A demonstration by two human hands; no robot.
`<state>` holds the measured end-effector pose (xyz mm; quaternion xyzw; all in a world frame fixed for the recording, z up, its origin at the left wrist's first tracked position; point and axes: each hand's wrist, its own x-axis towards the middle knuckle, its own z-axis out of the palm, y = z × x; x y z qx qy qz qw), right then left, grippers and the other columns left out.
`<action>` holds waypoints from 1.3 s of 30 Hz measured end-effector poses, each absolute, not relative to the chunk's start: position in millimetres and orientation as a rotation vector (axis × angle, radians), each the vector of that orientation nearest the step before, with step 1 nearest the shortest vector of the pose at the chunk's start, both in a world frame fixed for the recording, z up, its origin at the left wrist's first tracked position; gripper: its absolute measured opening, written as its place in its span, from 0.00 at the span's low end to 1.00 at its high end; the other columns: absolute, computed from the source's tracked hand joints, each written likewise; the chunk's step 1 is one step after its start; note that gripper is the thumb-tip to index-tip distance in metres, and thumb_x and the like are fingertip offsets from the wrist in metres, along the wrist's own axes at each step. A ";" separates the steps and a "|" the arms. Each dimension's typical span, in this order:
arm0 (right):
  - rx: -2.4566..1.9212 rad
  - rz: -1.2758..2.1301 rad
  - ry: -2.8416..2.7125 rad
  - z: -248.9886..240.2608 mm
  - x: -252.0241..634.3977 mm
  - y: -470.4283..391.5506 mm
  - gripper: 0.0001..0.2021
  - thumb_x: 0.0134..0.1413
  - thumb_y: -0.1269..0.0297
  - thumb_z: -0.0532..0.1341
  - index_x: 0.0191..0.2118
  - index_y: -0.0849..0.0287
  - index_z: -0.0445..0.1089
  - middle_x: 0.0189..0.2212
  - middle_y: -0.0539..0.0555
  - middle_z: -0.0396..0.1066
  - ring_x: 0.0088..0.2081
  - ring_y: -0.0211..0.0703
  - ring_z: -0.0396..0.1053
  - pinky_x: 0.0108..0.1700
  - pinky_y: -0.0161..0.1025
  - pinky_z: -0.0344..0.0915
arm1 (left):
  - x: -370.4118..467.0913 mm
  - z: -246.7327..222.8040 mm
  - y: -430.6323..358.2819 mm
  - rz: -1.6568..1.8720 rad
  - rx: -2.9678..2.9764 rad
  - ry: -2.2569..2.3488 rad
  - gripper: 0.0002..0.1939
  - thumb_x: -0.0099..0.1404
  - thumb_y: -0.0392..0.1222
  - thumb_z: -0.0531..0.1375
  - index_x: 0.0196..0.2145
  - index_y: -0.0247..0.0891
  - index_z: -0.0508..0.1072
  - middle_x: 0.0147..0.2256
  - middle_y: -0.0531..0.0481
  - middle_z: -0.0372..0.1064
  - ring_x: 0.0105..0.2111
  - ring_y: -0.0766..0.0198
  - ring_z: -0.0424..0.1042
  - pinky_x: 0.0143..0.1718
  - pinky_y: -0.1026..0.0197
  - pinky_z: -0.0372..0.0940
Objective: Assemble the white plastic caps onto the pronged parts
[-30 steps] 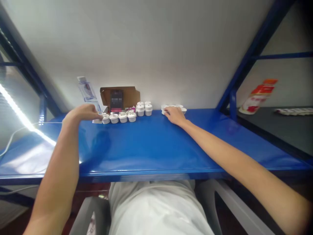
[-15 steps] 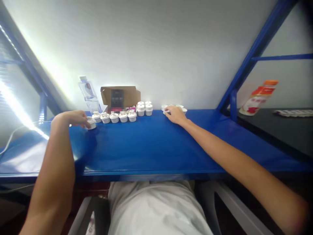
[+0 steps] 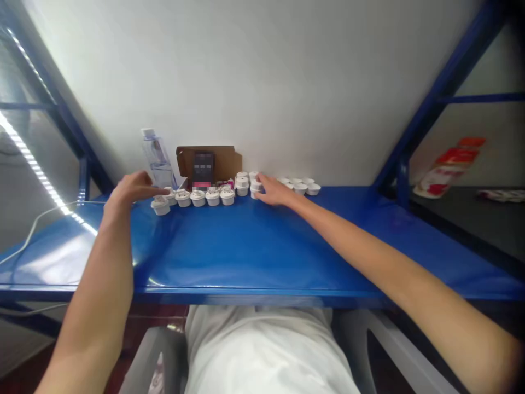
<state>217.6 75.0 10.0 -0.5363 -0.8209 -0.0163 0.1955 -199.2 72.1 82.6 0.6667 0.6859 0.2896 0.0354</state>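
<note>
Several white round pieces with small parts on top form a row on the blue table. My left hand hovers open just behind the leftmost white piece, thumb and fingers apart. Right of the row stand stacked white round pieces. My right hand has its thumb and fingers around the right-hand stack at its right side. Beyond that hand sit several white cups.
Against the wall are a clear bottle and an open cardboard box with a dark device. A white cable lies at the left. Blue frame posts rise at both sides; a red-and-white bottle stands far right.
My left hand has let go of the leftmost white piece and lifted off it. My right hand has moved left from the white cups to the stacked pieces. The view has shifted slightly.
</note>
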 end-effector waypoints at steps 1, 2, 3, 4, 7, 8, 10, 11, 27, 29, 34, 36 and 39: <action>-1.531 -0.045 -2.270 12.3 214.5 69.8 0.23 0.61 0.55 0.59 0.59 0.60 0.63 0.50 0.64 0.75 0.46 0.58 0.73 0.46 0.47 0.69 | -192.3 86.1 74.3 0.935 1.984 2.304 0.26 0.46 0.62 0.71 0.28 0.38 0.68 0.23 0.50 0.63 0.35 0.52 0.68 0.39 0.57 0.59; -1.563 -0.060 -2.227 13.9 211.8 64.0 0.22 0.60 0.54 0.59 0.56 0.60 0.64 0.47 0.63 0.75 0.43 0.57 0.73 0.43 0.46 0.68 | -182.8 87.8 75.4 1.054 1.970 2.409 0.25 0.51 0.63 0.68 0.28 0.39 0.68 0.25 0.49 0.65 0.36 0.51 0.69 0.39 0.57 0.59; -1.589 -0.073 -2.181 14.6 209.2 58.3 0.21 0.59 0.53 0.60 0.53 0.59 0.66 0.44 0.62 0.76 0.41 0.57 0.73 0.41 0.46 0.68 | -170.6 87.7 75.3 1.171 1.999 2.427 0.23 0.56 0.63 0.65 0.29 0.39 0.69 0.27 0.47 0.67 0.37 0.51 0.69 0.39 0.56 0.59; -1.604 -0.070 -2.137 14.5 206.6 53.1 0.20 0.57 0.51 0.61 0.50 0.58 0.67 0.42 0.61 0.76 0.40 0.57 0.73 0.40 0.45 0.67 | -156.0 85.8 73.9 1.266 2.032 2.389 0.21 0.59 0.62 0.62 0.29 0.39 0.69 0.28 0.46 0.68 0.36 0.52 0.69 0.39 0.56 0.59; -1.566 0.219 -1.987 10.1 196.5 43.9 0.16 0.57 0.49 0.61 0.39 0.57 0.70 0.32 0.58 0.74 0.34 0.53 0.71 0.34 0.42 0.64 | -103.0 71.5 62.4 1.314 2.332 1.955 0.20 0.64 0.60 0.58 0.27 0.40 0.68 0.26 0.47 0.68 0.32 0.57 0.68 0.38 0.56 0.58; -1.523 0.428 -1.906 7.8 191.9 42.9 0.16 0.59 0.48 0.58 0.35 0.57 0.69 0.29 0.57 0.73 0.31 0.50 0.70 0.31 0.41 0.63 | -84.5 64.5 56.5 1.274 2.449 1.749 0.20 0.64 0.61 0.58 0.29 0.40 0.68 0.27 0.48 0.68 0.31 0.57 0.68 0.37 0.57 0.58; -1.383 0.890 -1.680 3.7 181.6 42.0 0.20 0.63 0.46 0.54 0.31 0.57 0.68 0.23 0.55 0.69 0.24 0.44 0.65 0.25 0.38 0.58 | -50.6 48.4 43.6 1.139 2.634 1.347 0.21 0.63 0.63 0.60 0.36 0.41 0.69 0.32 0.47 0.71 0.32 0.56 0.69 0.37 0.57 0.59; -1.298 1.089 -1.565 2.2 176.7 41.4 0.21 0.64 0.45 0.53 0.31 0.57 0.67 0.21 0.53 0.67 0.21 0.41 0.62 0.22 0.37 0.55 | -36.6 40.1 37.6 1.059 2.692 1.198 0.23 0.61 0.64 0.62 0.40 0.41 0.69 0.35 0.47 0.72 0.34 0.55 0.70 0.38 0.57 0.59; -0.700 0.811 -1.702 6.0 158.8 35.1 0.15 0.60 0.50 0.64 0.47 0.52 0.66 0.44 0.53 0.70 0.43 0.45 0.72 0.47 0.41 0.71 | -17.2 25.4 42.9 1.316 2.057 1.221 0.27 0.62 0.70 0.60 0.30 0.42 0.61 0.22 0.54 0.58 0.24 0.62 0.62 0.29 0.60 0.52; -0.680 0.397 -1.982 6.2 165.0 37.9 0.14 0.62 0.60 0.63 0.52 0.52 0.68 0.53 0.57 0.67 0.53 0.50 0.69 0.56 0.47 0.67 | -17.1 21.7 46.9 1.269 1.857 1.158 0.29 0.62 0.73 0.58 0.29 0.42 0.61 0.21 0.55 0.58 0.21 0.65 0.60 0.25 0.61 0.51; -0.995 -0.240 -2.199 -3.6 195.6 51.4 0.21 0.65 0.71 0.55 0.61 0.55 0.67 0.56 0.62 0.64 0.58 0.54 0.63 0.61 0.50 0.60 | -30.3 22.1 59.1 1.278 1.561 1.026 0.27 0.61 0.69 0.61 0.31 0.40 0.64 0.21 0.55 0.57 0.18 0.68 0.56 0.19 0.61 0.49; -1.203 -0.290 -2.142 -9.0 206.7 56.6 0.19 0.65 0.65 0.58 0.59 0.58 0.68 0.55 0.63 0.65 0.55 0.55 0.65 0.60 0.49 0.60 | -39.8 27.4 64.2 1.365 1.512 1.045 0.26 0.61 0.66 0.63 0.32 0.40 0.64 0.23 0.54 0.60 0.19 0.68 0.59 0.19 0.61 0.53; -1.467 -0.314 -2.064 -15.8 216.0 62.6 0.17 0.64 0.55 0.59 0.52 0.59 0.70 0.52 0.63 0.68 0.50 0.56 0.68 0.59 0.51 0.60 | -49.0 35.0 68.1 1.441 1.456 1.056 0.25 0.60 0.64 0.65 0.33 0.40 0.65 0.27 0.51 0.67 0.23 0.65 0.66 0.25 0.59 0.64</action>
